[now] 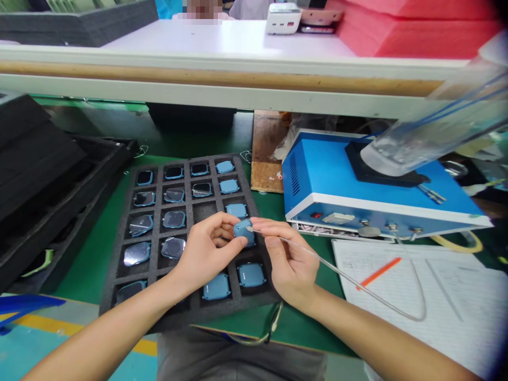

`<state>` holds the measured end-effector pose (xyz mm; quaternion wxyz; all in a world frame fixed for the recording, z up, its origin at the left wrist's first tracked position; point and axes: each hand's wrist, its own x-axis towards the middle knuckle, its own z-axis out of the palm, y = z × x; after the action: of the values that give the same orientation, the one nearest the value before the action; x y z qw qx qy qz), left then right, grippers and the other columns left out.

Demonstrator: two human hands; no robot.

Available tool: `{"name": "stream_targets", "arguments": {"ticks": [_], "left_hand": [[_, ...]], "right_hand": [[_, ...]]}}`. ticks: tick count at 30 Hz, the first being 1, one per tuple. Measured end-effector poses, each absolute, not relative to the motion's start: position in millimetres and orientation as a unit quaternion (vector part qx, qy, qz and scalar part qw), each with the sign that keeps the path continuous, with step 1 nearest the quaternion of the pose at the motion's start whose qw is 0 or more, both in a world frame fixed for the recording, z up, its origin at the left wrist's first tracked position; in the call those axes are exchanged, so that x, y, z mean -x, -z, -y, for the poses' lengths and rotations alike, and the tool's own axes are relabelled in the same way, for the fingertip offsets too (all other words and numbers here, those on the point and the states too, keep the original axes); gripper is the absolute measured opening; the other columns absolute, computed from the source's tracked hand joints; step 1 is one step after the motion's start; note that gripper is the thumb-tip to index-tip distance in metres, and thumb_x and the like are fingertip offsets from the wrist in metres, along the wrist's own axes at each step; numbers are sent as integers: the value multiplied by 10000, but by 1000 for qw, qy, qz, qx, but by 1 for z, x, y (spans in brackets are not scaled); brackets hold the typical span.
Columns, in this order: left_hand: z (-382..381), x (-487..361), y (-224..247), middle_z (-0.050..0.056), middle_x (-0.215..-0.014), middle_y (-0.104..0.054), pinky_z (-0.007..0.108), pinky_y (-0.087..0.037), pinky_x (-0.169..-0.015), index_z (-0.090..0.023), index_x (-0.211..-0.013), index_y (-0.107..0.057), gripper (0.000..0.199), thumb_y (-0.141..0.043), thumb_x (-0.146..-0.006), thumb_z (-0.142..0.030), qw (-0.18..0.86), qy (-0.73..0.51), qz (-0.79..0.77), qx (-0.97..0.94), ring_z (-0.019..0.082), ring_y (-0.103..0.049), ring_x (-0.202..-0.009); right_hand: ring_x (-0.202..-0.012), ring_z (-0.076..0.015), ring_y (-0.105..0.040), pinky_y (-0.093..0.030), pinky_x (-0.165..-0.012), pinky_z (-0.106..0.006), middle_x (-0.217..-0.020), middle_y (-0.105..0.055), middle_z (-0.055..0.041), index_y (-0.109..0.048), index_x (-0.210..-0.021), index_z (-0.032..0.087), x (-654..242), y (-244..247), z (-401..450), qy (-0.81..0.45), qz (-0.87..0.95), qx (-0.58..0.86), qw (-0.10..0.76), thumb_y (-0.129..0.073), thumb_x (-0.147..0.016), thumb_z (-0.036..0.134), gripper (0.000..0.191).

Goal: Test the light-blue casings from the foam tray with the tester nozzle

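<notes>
Over a black foam tray (pixel 155 211), my left hand (pixel 210 246) pinches a small blue watch case (pixel 241 228) between thumb and fingers. My right hand (pixel 293 259) is closed at the case's right side, around the end of a thin clear tube (pixel 337 272) whose tip is against the case. The tray's compartments hold several blue watch cases, some with dark glassy faces up, others such as the blue case (pixel 252 275) with the back up. One compartment (pixel 204 212) beyond my left hand shows bare foam.
A blue machine (pixel 325 174) with a clear cylinder (pixel 397 148) stands at right. Written sheets (pixel 420 296) with an orange stick (pixel 379 273) lie before it. Black foam trays (pixel 35 143) are stacked at left. A shelf edge (pixel 222 82) crosses above. A person (pixel 254 9) is beyond.
</notes>
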<state>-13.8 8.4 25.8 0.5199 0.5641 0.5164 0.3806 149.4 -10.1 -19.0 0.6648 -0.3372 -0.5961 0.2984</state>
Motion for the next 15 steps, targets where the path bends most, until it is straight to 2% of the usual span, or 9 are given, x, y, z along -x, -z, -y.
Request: {"name": "stream_targets", "arguments": {"ticks": [15], "left_hand": [[-7, 14, -28, 33, -784, -709, 229, -523, -591, -162, -960, -711, 256, -782, -747, -284, 475, -385, -533, -585, 156, -666, -711]], "right_hand": [[-1091, -250, -727, -586, -987, -475, -1046, -746, -70, -715, -1065, 252, -150, 21, 11, -308, 594, 352, 654, -527, -1015, 136, 226]]}}
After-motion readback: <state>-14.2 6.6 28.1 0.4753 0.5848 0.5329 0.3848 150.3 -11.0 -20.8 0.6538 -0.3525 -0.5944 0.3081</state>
